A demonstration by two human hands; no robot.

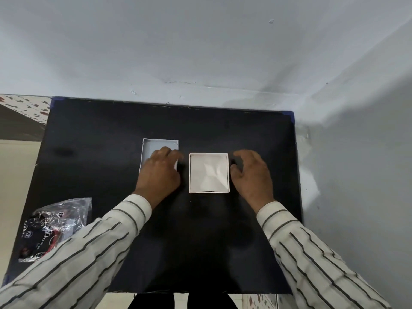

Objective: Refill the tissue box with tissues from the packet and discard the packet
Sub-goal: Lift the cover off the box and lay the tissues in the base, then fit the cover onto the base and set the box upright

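A white square tissue box (228,172) stands open in the middle of the black table, with white tissues (208,172) lying inside it. Its grey lid (153,144) lies upside down just to the left. My left hand (159,172) rests over the lid's near right part, fingers curled on its right edge. My right hand (253,175) hovers right of the box with fingers spread, holding nothing. The crumpled clear packet (53,226) with dark print lies at the table's near left.
The black table (111,130) stands against a pale wall at the back and another wall on the right. Its left edge meets a patterned floor (22,108). Striped sleeves cover both forearms.
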